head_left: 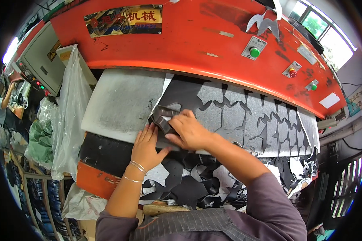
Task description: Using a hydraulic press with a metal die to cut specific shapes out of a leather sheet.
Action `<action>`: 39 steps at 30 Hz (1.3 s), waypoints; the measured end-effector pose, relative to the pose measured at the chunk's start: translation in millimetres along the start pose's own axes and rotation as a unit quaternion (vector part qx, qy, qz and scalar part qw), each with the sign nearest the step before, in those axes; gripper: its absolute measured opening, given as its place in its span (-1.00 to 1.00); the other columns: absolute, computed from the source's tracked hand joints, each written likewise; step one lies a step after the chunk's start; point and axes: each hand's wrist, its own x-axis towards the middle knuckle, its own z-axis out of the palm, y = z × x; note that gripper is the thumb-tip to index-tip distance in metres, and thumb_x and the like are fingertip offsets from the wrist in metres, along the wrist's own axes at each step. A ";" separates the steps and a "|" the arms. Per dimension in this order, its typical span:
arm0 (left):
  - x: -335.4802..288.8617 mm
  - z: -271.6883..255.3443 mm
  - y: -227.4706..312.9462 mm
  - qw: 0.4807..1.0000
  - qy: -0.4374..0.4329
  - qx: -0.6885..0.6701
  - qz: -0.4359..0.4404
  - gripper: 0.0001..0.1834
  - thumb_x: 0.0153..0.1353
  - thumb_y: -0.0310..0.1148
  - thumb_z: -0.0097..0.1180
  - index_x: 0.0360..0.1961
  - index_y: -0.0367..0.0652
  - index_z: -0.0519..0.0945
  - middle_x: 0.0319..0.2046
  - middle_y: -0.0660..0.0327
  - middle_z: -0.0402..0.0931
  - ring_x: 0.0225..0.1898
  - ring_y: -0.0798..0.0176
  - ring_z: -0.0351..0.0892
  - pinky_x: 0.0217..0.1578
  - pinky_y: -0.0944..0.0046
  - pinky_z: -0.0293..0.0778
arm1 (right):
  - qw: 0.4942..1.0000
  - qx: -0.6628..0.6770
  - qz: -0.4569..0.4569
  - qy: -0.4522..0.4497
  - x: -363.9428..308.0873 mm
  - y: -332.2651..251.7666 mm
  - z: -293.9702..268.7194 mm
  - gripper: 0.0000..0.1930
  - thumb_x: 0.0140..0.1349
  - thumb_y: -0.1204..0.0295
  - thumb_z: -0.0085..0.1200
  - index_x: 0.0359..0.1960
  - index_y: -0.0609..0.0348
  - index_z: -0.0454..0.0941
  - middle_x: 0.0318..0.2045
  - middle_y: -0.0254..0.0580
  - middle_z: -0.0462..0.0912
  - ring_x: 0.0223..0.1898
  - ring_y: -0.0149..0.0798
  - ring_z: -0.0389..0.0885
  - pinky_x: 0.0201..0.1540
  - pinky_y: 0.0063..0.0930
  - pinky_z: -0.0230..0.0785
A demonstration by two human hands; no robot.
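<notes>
Near the middle of the press bed, a dark metal cutting die [160, 119] rests at the left edge of a black sheet [181, 93]. My right hand [189, 130] is closed on the die, its fingers curled over the near right side. Beside the die's near left edge lies my left hand [149, 146], flat with thumb spread and fingertips close to the metal; whether they touch it I cannot tell. Rightward from the die, the sheet has rows of cut-out shapes, baring a grey-white cutting board [120, 100].
Beyond the bed spans a red press beam [197, 40] with a green button [254, 52] and a red button [292, 73]. Black and white scraps [185, 180] heap along the near edge. At left stand a control box [42, 60] and clear plastic bags [70, 116].
</notes>
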 end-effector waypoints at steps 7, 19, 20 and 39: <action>-25.9 4.2 32.6 0.751 -0.030 -0.660 -0.021 -0.02 0.02 0.05 0.33 0.32 -0.21 0.12 0.12 0.15 0.30 0.16 0.25 0.30 0.15 0.23 0.25 | 0.874 0.454 0.165 0.051 -28.4 -63.1 -10.4 -0.55 0.29 0.18 0.06 0.01 0.29 0.30 -0.16 0.10 0.50 -0.17 -0.06 0.49 -0.05 -0.20 0.31; -50.9 -26.5 1.3 0.963 -0.069 -0.254 -0.054 -0.61 0.14 -0.25 0.24 -0.08 -0.21 0.47 -0.24 0.12 0.54 -0.20 0.23 0.50 -0.10 0.28 0.39 | 0.933 0.036 0.355 -0.050 35.3 21.0 -22.9 -0.55 0.20 0.17 0.05 -0.07 0.31 0.36 -0.30 0.19 0.62 -0.21 0.14 0.60 -0.16 -0.14 0.36; -48.0 -44.8 5.3 0.994 0.067 -0.051 0.069 -0.56 0.14 -0.29 0.24 0.00 -0.21 0.45 -0.15 0.07 0.54 -0.11 0.16 0.51 0.00 0.26 0.37 | 0.934 -0.012 0.353 -0.061 46.3 33.8 -15.2 -0.55 0.20 0.17 0.03 -0.04 0.31 0.37 -0.24 0.20 0.62 -0.14 0.18 0.59 -0.07 -0.10 0.33; 149.6 31.6 -55.8 0.975 0.084 -0.205 0.025 -0.48 0.19 -0.49 -0.03 0.21 -0.20 0.25 0.09 0.06 0.48 0.10 -0.06 0.42 0.13 0.10 0.30 | 0.974 -0.005 0.208 -0.093 21.5 126.9 -40.4 -0.35 0.12 0.29 0.18 0.28 0.00 0.27 0.35 0.09 0.09 0.35 0.13 0.08 0.31 -0.14 0.12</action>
